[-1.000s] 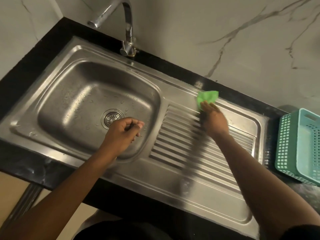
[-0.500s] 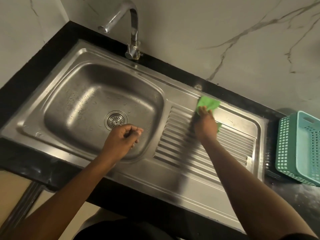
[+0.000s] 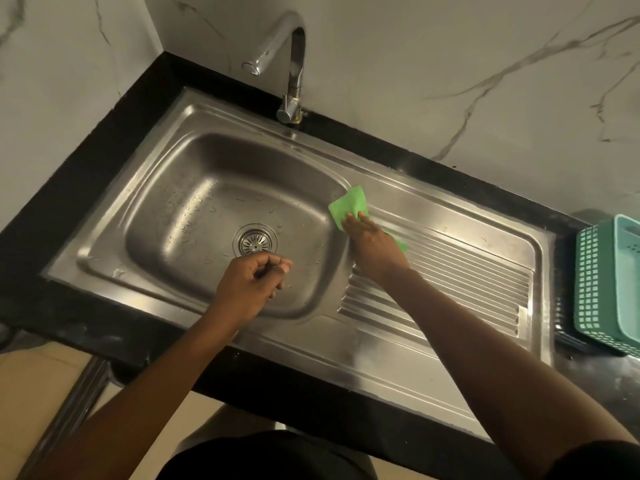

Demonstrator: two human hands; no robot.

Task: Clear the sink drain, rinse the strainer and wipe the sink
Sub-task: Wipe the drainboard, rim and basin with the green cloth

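Note:
The steel sink (image 3: 194, 188) has its basin on the left, with water drops on the floor. The round strainer (image 3: 255, 241) sits in the drain. My left hand (image 3: 247, 289) hovers over the basin's near right part, fingers loosely curled, with nothing in it. My right hand (image 3: 372, 247) presses a green cloth (image 3: 348, 204) with straight fingers onto the rim between the basin and the ribbed drainboard (image 3: 450, 282). Part of the cloth is hidden under the hand.
A chrome faucet (image 3: 294, 64) stands behind the basin, its spout pointing left, with no water running. A teal plastic basket (image 3: 609, 282) sits on the black counter at the right edge. Marble walls close in the back and the left.
My right hand has slid the green cloth leftward from the drainboard's far edge to the basin's rim. My left hand has stayed over the basin.

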